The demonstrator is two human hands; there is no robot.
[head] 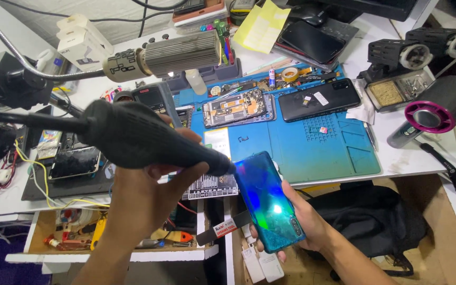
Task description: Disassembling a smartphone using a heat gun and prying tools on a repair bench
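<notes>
My left hand (143, 198) grips a black hot-air tool handle (143, 137), its nozzle touching the top edge of a phone. My right hand (304, 216) holds that phone (265, 203) from below, its glossy blue-green back facing up and tilted. Both are in front of the bench edge, above an open drawer. On the blue work mat (312, 148) lie an opened phone frame (236, 107) with its board exposed and a black phone (320, 99) face down.
A ribbed grey nozzle on a gooseneck (178, 54) hangs over the bench at left. A grey and pink cylinder (431, 113) lies at right, beside a black stand (397, 55). A cracked phone (75, 162) sits at left. A black bag (376, 216) is below the bench.
</notes>
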